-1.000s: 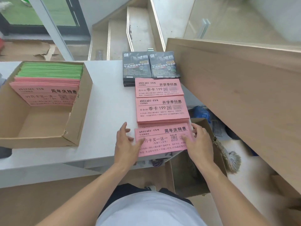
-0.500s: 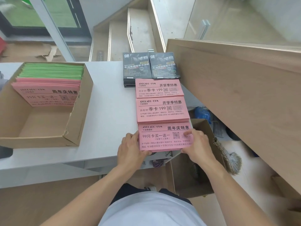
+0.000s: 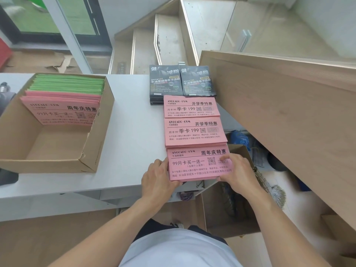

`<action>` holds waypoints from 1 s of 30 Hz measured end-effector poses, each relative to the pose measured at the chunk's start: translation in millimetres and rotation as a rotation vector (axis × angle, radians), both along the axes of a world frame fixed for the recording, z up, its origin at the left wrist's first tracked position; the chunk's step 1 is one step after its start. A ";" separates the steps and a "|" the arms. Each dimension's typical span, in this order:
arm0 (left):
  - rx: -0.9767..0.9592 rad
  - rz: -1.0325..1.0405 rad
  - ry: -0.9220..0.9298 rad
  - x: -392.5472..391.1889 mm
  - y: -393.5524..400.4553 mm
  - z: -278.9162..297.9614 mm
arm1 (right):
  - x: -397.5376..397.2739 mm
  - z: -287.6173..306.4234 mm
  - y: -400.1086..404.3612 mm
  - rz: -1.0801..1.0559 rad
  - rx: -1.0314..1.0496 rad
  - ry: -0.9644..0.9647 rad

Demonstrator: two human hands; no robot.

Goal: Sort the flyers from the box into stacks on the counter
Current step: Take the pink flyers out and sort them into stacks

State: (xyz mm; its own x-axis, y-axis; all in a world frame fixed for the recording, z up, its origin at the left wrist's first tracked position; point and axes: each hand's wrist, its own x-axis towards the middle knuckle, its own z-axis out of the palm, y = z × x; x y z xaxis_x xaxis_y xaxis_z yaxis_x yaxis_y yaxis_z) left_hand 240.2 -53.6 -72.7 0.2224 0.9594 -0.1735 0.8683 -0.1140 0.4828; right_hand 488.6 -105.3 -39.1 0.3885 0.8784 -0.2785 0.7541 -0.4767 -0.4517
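A cardboard box (image 3: 100,143) stands at the left of the white counter (image 3: 134,122). It holds green flyers (image 3: 67,83) at the back and pink flyers (image 3: 61,110) in front of them. Two black flyer stacks (image 3: 165,81) lie side by side at the counter's far edge. Below them come two pink stacks (image 3: 194,132) of one design. Nearest lies a pink stack (image 3: 192,164) of another design at the counter's front corner. My left hand (image 3: 158,178) grips its left edge. My right hand (image 3: 237,172) pinches its right end, fingers on top.
A tall wooden panel (image 3: 279,112) rises right beside the stacks. Below the counter's corner is an open cardboard box (image 3: 237,151) with a tasselled brush (image 3: 273,191) next to it. Stairs (image 3: 163,39) climb behind the counter. A dark object sits at the far left edge.
The nearest pink stack lay skewed under my loosely spread hands. It now lies square against the pink stack above it, with both hands closed on its ends.
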 end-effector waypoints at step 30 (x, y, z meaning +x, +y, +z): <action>-0.576 -0.072 -0.226 -8.6 58.0 25.4 | -16.5 9.1 9.4 0.017 -0.102 -0.099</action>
